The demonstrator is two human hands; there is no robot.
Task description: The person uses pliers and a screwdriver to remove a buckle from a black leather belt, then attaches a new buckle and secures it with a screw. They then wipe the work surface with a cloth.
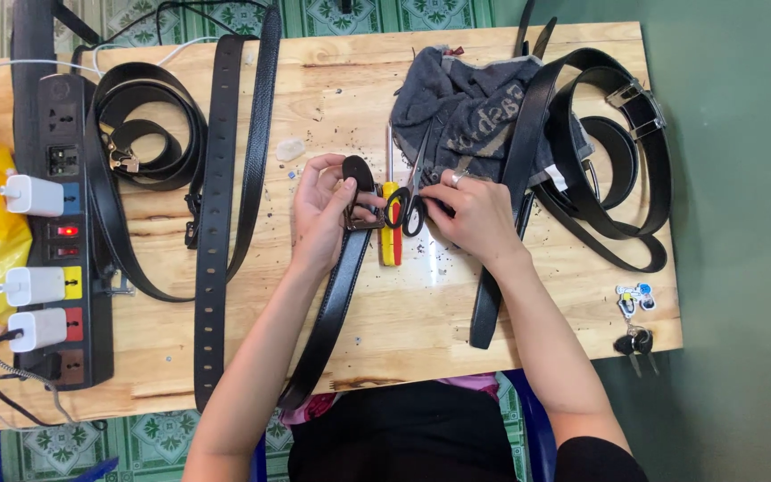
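The black belt runs from the table's near edge up to its middle, where its rounded tip is folded over a metal buckle. The left hand pinches that fold between thumb and fingers, holding it steady. The right hand lies just beside it, fingers curled at the handles of the scissors, within easy reach. A yellow-and-red tool lies between the hands. Toward the far edge sits a grey cloth; other belts crowd the table, and a power strip lines its left edge.
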